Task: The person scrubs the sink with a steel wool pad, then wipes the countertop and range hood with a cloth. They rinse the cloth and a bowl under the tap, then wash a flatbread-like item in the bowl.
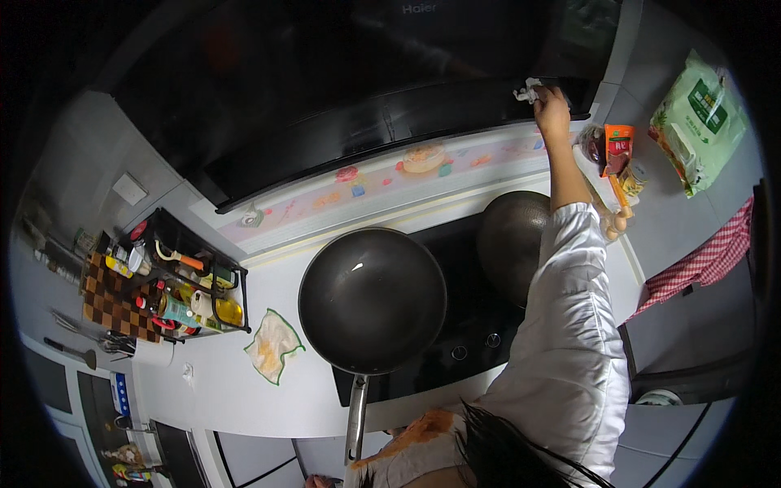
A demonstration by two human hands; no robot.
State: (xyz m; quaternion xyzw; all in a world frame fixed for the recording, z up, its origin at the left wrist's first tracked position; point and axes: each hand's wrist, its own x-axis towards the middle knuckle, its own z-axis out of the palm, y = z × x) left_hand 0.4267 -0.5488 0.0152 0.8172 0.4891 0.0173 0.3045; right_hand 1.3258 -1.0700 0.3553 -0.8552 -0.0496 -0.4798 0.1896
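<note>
My right hand [553,116] reaches up to the lower right part of a black Haier range hood [390,116], pressing a crumpled white tissue [528,91] against its glossy surface. The arm wears a white sleeve pushed back from the wrist. My left hand is out of view. Before me a black wok [373,299] with a metal handle sits on the left of the black cooktop [454,256]. A second dark round pan or lid [512,244] lies on the right, partly behind my sleeve.
A stained cloth [274,348] with green edging lies left of the wok, beside a black rack [244,299] of bottles. Food packets [618,149] and eggs [617,224] stand at the right. A green bag [698,122] and a checked red cloth [701,262] hang beyond.
</note>
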